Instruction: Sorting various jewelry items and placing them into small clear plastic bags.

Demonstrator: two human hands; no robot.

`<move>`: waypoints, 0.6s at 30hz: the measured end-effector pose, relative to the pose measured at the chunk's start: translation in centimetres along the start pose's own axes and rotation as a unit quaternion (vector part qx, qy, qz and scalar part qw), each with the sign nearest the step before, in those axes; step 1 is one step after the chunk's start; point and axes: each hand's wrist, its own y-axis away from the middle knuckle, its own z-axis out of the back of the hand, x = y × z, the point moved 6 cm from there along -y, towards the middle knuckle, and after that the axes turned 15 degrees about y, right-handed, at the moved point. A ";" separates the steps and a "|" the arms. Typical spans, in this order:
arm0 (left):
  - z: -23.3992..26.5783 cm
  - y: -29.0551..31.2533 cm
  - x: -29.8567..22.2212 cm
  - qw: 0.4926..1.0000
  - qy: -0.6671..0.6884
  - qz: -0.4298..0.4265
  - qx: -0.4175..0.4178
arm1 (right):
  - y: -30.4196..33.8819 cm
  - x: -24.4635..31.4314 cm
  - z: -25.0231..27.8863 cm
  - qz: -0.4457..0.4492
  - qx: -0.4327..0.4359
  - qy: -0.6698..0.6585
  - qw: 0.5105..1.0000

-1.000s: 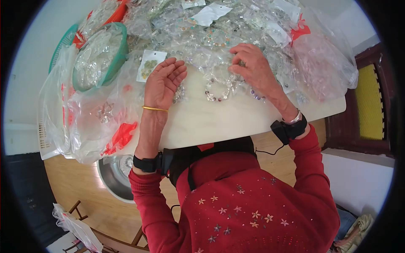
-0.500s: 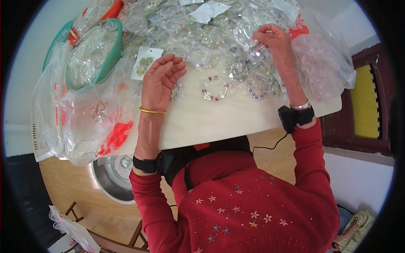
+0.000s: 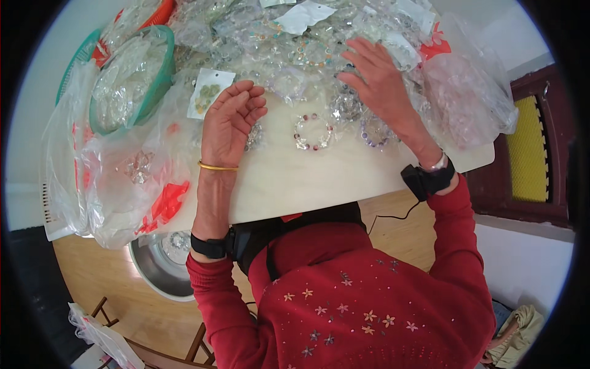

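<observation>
My right hand (image 3: pixel 384 80) hovers over the heap at the right with its fingers spread and nothing in them. Below it lie a purple beaded bracelet (image 3: pixel 372 134) and a cluster of dark grey and clear bead bracelets (image 3: pixel 348 108). My left hand (image 3: pixel 232 123) rests half curled, palm inward, with no object visible in it. By its fingers is a white card packet with yellow-green beads (image 3: pixel 208 92); a grey beaded bracelet (image 3: pixel 252 136) is partly hidden behind that hand. Between my hands, a dark red and clear bracelet (image 3: pixel 313 131) lies flat on the white table (image 3: pixel 289 178).
A large heap of bagged bracelets (image 3: pixel 246 43) covers the table's far side. At the left stand a green basket (image 3: pixel 167 74) of clear bags and a plastic bag (image 3: pixel 117 184). A pink-tinted bag (image 3: pixel 470 101) sits at the right. Below the table is a metal basin (image 3: pixel 150 270).
My right hand, closed at the fingertips over clear plastic before, has opened and moved down and left. My left hand has barely moved.
</observation>
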 end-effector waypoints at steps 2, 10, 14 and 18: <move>-0.1 0.0 0.0 1.000 0.001 0.002 0.003 | -1.1 1.3 -1.6 0.012 0.014 0.031 0.999; 0.1 -0.2 0.0 0.999 0.034 0.016 0.011 | -3.0 11.1 -3.4 0.114 0.017 -0.163 0.980; 0.1 -0.2 -0.1 0.999 0.047 0.014 0.021 | -2.9 9.3 -1.8 0.147 -0.006 -0.233 0.961; 0.4 -0.2 -0.2 0.999 0.042 0.011 -0.001 | -2.8 0.9 -0.1 0.050 -0.071 -0.032 0.996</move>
